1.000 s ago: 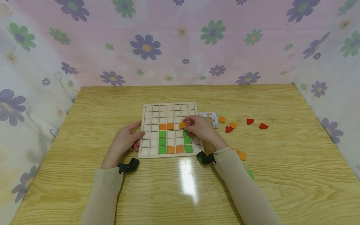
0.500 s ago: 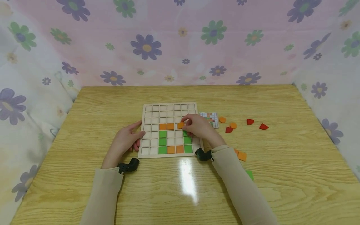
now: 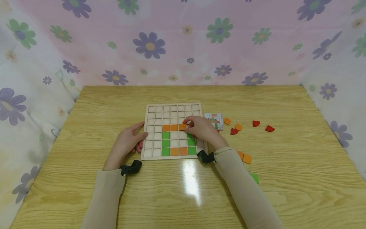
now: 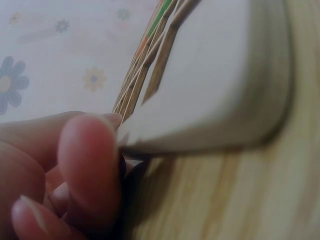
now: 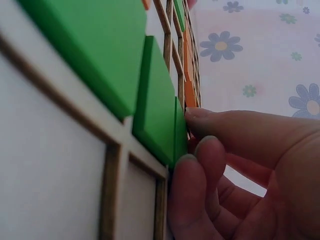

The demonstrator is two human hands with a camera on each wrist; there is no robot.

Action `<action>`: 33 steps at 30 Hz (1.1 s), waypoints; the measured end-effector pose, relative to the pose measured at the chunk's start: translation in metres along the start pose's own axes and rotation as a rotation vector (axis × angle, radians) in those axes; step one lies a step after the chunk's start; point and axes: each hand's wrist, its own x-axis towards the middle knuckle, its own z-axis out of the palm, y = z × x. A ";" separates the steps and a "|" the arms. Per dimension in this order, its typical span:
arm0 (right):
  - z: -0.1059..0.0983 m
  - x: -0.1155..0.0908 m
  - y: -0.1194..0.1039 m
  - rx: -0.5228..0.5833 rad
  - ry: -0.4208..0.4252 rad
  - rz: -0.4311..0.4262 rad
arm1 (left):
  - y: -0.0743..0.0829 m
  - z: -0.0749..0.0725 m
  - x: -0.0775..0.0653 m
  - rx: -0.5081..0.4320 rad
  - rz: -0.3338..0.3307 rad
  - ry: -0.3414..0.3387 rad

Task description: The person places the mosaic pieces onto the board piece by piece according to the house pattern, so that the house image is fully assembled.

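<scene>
A pale wooden grid board [image 3: 148, 121] lies on the table, with green square tiles [image 3: 166, 143] and orange square tiles [image 3: 174, 151] in some of its cells. At its left edge, my left hand [image 3: 125, 141] holds the board, thumb over the rim and the other fingers along the side. My right hand [image 3: 201, 127] reaches over the right part of the board. Its thumb and index finger pinch an orange square tile [image 3: 182, 127], which sits at a cell in line with two other orange ones. In the right wrist view, the fingertips [image 5: 200, 117] partly hide that tile.
A printed pattern card [image 3: 214, 121] lies just right of the board, partly behind the hand. Beyond it are orange discs [image 3: 227, 121] and red quarter-circle pieces [image 3: 269, 128]. Loose orange squares [image 3: 247, 159] and a green piece [image 3: 254, 178] lie beside the right forearm.
My right hand has moved slightly left, and the orange tile has gone from tilted over the cells to lying nearly level in the row. My left hand stays at the board's edge.
</scene>
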 end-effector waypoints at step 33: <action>-0.034 -0.023 0.012 0.208 -0.105 -0.118 | 0.001 0.000 0.000 -0.001 -0.038 0.003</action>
